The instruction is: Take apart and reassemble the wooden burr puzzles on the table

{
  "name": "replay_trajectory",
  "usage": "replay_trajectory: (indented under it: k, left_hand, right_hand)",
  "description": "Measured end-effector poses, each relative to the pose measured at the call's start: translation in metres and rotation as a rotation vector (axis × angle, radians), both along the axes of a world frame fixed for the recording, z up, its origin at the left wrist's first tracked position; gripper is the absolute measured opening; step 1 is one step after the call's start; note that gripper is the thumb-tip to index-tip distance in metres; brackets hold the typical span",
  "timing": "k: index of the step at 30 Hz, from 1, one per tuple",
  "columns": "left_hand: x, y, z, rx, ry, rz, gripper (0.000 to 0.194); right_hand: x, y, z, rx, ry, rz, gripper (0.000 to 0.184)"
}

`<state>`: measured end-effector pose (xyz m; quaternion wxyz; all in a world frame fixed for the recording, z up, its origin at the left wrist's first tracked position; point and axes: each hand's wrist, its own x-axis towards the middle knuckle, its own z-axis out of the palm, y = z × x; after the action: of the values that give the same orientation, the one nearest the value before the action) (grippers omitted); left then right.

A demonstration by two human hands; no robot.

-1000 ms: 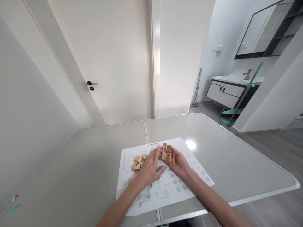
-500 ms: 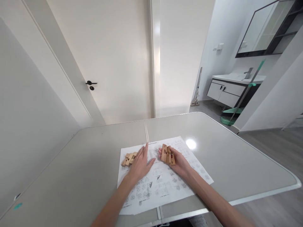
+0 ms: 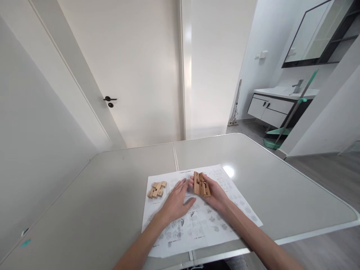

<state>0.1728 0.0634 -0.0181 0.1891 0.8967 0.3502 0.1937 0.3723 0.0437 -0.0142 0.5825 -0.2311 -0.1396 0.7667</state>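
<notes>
My right hand (image 3: 216, 195), palm up, holds several notched brown wooden puzzle pieces (image 3: 201, 184) side by side above the paper. My left hand (image 3: 177, 200) rests with fingers stretched out on a printed white sheet of paper (image 3: 202, 240) and holds nothing. Its fingertips are close to the right hand's fingers. Left of that hand, a cluster of paler wooden puzzle pieces (image 3: 156, 189), joined or set close together, lies on the sheet's upper left part. The forearms and hands cover parts of the printed diagrams.
The sheet lies on a grey folding table (image 3: 112, 202) with a seam down its middle. A closed white door (image 3: 146, 75) stands beyond the table. At the far right are a sink cabinet (image 3: 271, 107), a mop (image 3: 236, 107) and a green dustpan (image 3: 272, 144).
My left hand has moved right, towards my right hand, uncovering the pale pieces. The paper and those pieces have shifted slightly right. My right hand still holds the brown pieces.
</notes>
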Motion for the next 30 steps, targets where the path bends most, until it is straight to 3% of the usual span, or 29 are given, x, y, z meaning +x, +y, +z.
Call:
replay_trajectory:
  k: [5,10,15,18,25,30]
  left_hand:
    - [0.003,-0.004,0.013,-0.043,-0.102,-0.044,0.057]
    - [0.01,-0.007,0.022,-0.054,-0.234,0.063,0.017]
    - [0.018,-0.008,0.019,-0.092,-0.245,0.16,0.039]
    - [0.019,-0.008,0.017,-0.127,-0.311,0.186,0.041]
    - [0.014,-0.005,0.022,-0.217,-0.514,0.242,0.042]
    - [0.013,-0.004,0.02,-0.256,-0.555,0.261,0.043]
  right_hand:
    - [-0.001,-0.003,0.004,0.065,-0.048,0.043,0.032]
    - [-0.002,-0.005,0.006,0.087,-0.084,0.037,0.032]
    - [-0.003,-0.006,0.004,0.097,-0.055,0.049,0.031]
    - [-0.004,-0.006,0.003,0.095,-0.05,0.042,0.03]
    - [0.0,0.003,-0.008,-0.065,-0.085,-0.165,0.018]
    - [0.006,0.002,-0.013,0.014,-0.082,-0.024,0.03]
